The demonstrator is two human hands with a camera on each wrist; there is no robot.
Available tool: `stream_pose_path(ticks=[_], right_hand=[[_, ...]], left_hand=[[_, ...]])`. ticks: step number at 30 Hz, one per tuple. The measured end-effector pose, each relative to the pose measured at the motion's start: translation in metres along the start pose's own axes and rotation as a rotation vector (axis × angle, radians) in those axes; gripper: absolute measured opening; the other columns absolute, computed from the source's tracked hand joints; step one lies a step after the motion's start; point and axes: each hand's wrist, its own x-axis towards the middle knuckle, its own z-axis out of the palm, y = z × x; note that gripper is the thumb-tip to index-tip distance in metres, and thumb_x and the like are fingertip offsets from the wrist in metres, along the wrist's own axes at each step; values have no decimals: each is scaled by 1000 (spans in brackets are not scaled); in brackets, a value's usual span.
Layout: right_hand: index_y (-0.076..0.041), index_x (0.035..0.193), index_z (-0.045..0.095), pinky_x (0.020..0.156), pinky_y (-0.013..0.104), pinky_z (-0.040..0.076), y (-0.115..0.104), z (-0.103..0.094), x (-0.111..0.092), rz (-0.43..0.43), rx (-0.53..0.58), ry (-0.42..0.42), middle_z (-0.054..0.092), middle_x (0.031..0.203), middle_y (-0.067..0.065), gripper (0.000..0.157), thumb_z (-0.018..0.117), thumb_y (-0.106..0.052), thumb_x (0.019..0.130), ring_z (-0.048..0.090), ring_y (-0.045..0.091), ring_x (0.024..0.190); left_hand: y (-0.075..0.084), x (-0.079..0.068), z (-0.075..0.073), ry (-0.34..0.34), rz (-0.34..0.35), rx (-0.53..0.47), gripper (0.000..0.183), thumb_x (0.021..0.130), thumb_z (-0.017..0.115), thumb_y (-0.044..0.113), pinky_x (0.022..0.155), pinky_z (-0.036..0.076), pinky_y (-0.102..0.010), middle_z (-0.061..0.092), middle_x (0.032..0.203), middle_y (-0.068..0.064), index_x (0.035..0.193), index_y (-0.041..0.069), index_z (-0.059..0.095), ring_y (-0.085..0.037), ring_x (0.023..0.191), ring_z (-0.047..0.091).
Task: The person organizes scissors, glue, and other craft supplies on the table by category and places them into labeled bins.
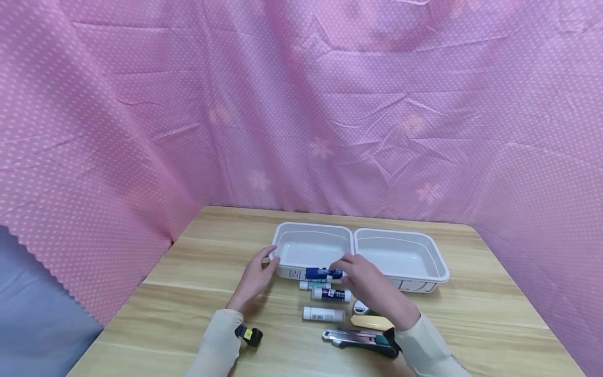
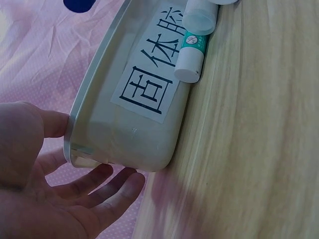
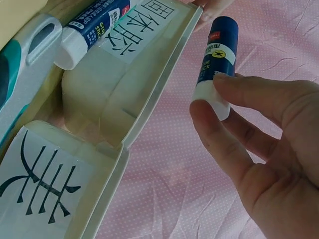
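At lower centre, the left hand (image 1: pixel 255 276) rests spread fingers against the left white bin (image 1: pixel 301 254), likely steadying it, and the right hand (image 1: pixel 366 280) pinches a blue glue stick (image 3: pixel 216 56).

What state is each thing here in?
Held glue stick: tilted, pinched by right grip.
Blue glue stick: lying down.
Green glue stick: lying down.
White tube: lying down.
Left bin: upright, lidless.
Right bin: upright, lidless.
Black cutter: lying, blade unclear.
Yellow item: lying, partly hidden.
Grey item: partly hidden.
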Motion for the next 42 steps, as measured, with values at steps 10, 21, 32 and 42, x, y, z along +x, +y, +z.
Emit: stream_pose_path(ticks=[10, 21, 32, 42], right_hand=[[-13, 119, 73, 88, 32, 61, 6, 3, 4, 87, 2, 62, 71, 111, 0, 37, 81, 0, 85, 67, 17, 101], [-14, 119, 73, 87, 32, 61, 8, 7, 4, 185, 35, 60, 71, 114, 1, 35, 79, -2, 87, 66, 18, 104], [-13, 117, 73, 89, 34, 61, 11, 12, 5, 273, 64, 57, 72, 114, 3, 32, 78, -2, 88, 66, 21, 107], [-12, 111, 74, 87, 36, 61, 14, 15, 6, 293, 51, 80, 73, 108, 4, 27, 79, -1, 87, 67, 22, 103]], left_hand=[[-1, 0, 0, -4, -16, -2, 50, 107, 55, 31, 103, 53, -54, 44, 157, -19, 153, 15, 47, -41, 127, 60], [1, 0, 0, -12, -12, -8, 52, 107, 54, 32, 104, 54, -52, 43, 158, -18, 155, 15, 44, -39, 126, 61], [-1, -1, -1, -9, -6, 5, 52, 107, 54, 32, 106, 52, -52, 44, 157, -18, 155, 15, 44, -38, 126, 60], [0, -2, -1, -7, -17, 5, 52, 107, 54, 33, 106, 51, -54, 45, 157, -19, 155, 15, 44, -39, 127, 60]])
